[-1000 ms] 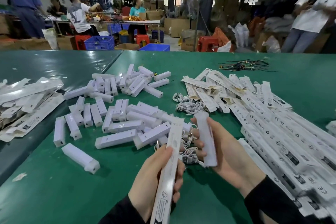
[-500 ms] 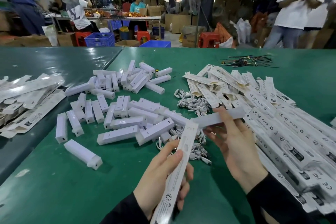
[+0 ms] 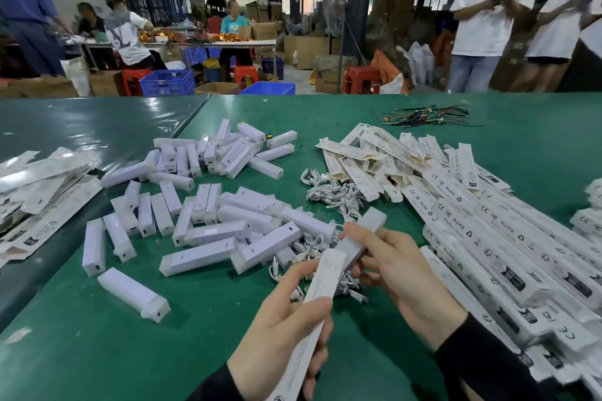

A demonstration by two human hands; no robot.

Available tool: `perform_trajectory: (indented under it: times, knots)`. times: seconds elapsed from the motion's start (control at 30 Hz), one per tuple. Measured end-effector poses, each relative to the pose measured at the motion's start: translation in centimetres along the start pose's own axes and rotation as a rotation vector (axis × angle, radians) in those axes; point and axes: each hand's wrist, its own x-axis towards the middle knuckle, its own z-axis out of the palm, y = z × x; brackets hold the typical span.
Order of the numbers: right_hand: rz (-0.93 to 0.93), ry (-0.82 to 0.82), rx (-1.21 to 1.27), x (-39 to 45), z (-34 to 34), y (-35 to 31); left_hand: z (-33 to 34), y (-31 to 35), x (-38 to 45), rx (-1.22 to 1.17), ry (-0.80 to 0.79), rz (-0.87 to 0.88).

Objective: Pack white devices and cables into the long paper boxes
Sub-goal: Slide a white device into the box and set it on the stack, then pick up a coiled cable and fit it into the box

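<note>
My left hand (image 3: pixel 286 325) grips a long white paper box (image 3: pixel 317 296), its open end pointing up and away. My right hand (image 3: pixel 400 277) pinches a white device (image 3: pixel 361 234), whose near end sits at the mouth of that box. Several loose white devices (image 3: pixel 208 234) lie scattered on the green table (image 3: pixel 97 352) to the left. A tangle of white cables (image 3: pixel 335 192) lies behind my hands, and more cables (image 3: pixel 293 254) lie just under them.
A heap of long paper boxes (image 3: pixel 488 231) covers the table on the right. Flat unfolded boxes (image 3: pixel 42 192) lie at the far left. A bundle of dark wires (image 3: pixel 426 115) rests at the back. People stand and sit beyond the table.
My right hand has swung the white device from lying sideways to lining up with the box, and its end now meets the box's open mouth. The left hand has tilted the box slightly.
</note>
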Motion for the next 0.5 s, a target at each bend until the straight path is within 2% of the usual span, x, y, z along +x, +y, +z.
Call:
perform_trajectory:
  times: [0.2, 0.5]
  knots:
    - [-0.110, 0.115, 0.020, -0.15, 0.01, -0.11, -0.08, 0.03, 0.08, -0.023, 0.027, 0.006]
    - [-0.087, 0.043, 0.033, -0.26, 0.36, 0.11, -0.15, -0.62, 0.12, -0.061, 0.008, -0.028]
